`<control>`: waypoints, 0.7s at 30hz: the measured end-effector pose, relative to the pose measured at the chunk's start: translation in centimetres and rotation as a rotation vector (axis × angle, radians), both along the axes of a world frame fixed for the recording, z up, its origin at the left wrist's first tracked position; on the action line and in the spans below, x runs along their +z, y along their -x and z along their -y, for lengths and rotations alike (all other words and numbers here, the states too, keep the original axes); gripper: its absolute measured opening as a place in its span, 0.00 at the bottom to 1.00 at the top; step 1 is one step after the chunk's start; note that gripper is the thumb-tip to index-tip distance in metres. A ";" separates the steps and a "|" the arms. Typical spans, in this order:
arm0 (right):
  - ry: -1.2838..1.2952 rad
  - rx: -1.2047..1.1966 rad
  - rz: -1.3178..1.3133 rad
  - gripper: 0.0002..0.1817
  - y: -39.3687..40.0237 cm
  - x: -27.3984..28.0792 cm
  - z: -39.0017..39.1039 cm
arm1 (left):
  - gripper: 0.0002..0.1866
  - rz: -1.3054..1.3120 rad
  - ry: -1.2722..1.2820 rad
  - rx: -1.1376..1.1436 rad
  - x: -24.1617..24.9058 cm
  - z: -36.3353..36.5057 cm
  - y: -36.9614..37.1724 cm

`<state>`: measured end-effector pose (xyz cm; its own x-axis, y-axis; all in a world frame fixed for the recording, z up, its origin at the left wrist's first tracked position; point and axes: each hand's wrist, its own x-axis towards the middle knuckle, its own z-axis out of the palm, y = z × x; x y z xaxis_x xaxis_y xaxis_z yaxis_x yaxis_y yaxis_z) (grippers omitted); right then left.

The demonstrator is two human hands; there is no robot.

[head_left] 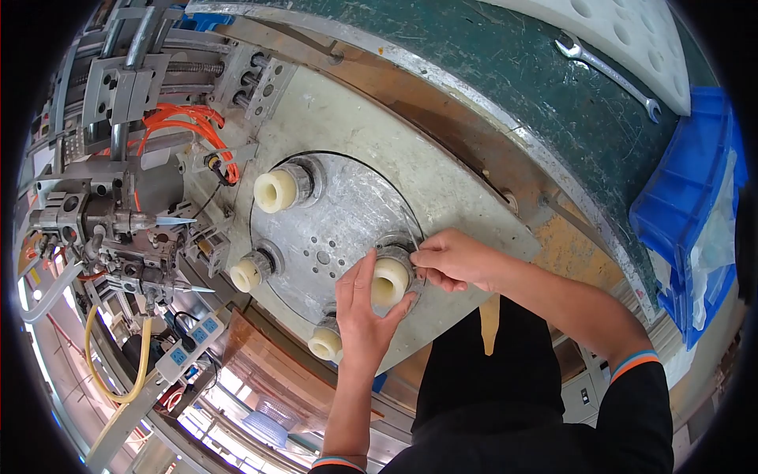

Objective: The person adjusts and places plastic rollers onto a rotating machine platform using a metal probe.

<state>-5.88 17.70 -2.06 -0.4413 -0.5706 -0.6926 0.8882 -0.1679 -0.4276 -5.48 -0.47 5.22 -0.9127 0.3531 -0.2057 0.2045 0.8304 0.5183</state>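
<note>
A round metal turntable [347,197] carries several cream plastic rings on metal fixtures. My left hand [366,312] is spread around the nearest cream ring [389,282], thumb and fingers on its sides. At the right of the same ring, my right hand [452,261] is closed in a pinch on a thin metal tool [411,229], whose shaft points up and left over the fixture. Its lower end is hidden by my fingers. Other cream rings sit at the upper left [275,192], left [245,274] and lower left [324,344] of the turntable.
Nozzles [175,221] point toward the turntable from the left machine, near orange tubing [189,118] and a power strip [189,346]. Beyond a metal-edged green bench [505,71] lie a wrench [608,75], a white foam tray [624,31] and a blue bin [683,189].
</note>
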 end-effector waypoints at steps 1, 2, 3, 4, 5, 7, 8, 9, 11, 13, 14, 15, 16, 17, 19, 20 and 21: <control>-0.056 0.005 -0.040 0.17 0.1 0.4 0.0 | 0.41 0.001 0.000 0.009 0.0 0.0 0.0; -0.110 0.010 -0.080 0.17 0.0 0.7 0.0 | 0.41 0.000 0.000 0.006 0.0 -0.1 0.0; -0.110 0.007 -0.082 0.17 -0.1 0.9 0.0 | 0.41 -0.005 -0.003 0.013 0.0 -0.2 -0.1; -0.157 -0.012 -0.161 0.17 -0.2 1.2 0.0 | 0.41 -0.011 -0.005 0.022 0.0 -0.3 -0.1; -0.204 -0.030 -0.240 0.16 -0.3 1.3 0.1 | 0.41 -0.016 -0.004 0.022 0.1 -0.4 -0.1; -0.348 -0.081 -0.469 0.15 -1.6 0.6 0.8 | 0.42 -0.009 -0.002 0.024 0.1 -0.5 -0.1; -0.492 -0.132 -0.694 0.14 -2.3 0.3 1.0 | 0.42 -0.010 0.002 0.022 0.4 -0.6 -0.2; -0.490 -0.134 -0.695 0.14 -2.7 0.4 0.9 | 0.42 -0.066 0.035 0.017 0.8 -0.9 -0.2; -0.560 -0.182 -0.667 0.08 -3.4 0.8 0.4 | 0.42 -0.121 0.067 0.016 1.5 -1.2 -0.6; -0.665 -0.280 -0.922 0.07 -4.3 0.3 0.5 | 0.39 -0.325 0.108 -0.010 2.2 -1.0 -1.4; -0.765 -0.381 -1.180 0.06 -4.7 0.2 0.5 | 0.39 -0.324 0.110 -0.008 2.5 -1.1 -1.9; -0.762 -0.380 -1.181 0.06 -5.1 0.3 0.3 | 0.35 -0.080 -0.136 0.106 2.7 -1.5 -2.6; -0.754 -0.309 -1.293 0.05 -5.5 0.4 0.0 | 0.31 0.165 -0.380 0.218 2.8 -1.9 -3.1; -0.744 -0.239 -1.405 0.06 -5.7 0.4 -0.1 | 0.31 0.161 -0.377 0.220 2.7 -2.3 -3.2; -0.725 -0.282 -1.417 0.08 -6.0 0.3 0.1 | 0.23 0.147 -0.367 -0.151 2.2 -3.0 -3.1; -0.714 -0.322 -1.422 0.10 -6.0 0.2 0.1 | 0.17 0.201 -0.419 -0.152 1.7 -2.9 -3.6; -0.713 -0.320 -1.421 0.10 -6.1 0.2 0.0 | 0.17 0.203 -0.419 -0.150 1.8 -2.5 -4.6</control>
<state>0.25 17.71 -1.88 -0.9535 -0.0930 0.2866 -0.3012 0.3227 -0.8973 -0.92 2.00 7.05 -0.8016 0.5682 -0.1861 0.1666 0.5111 0.8432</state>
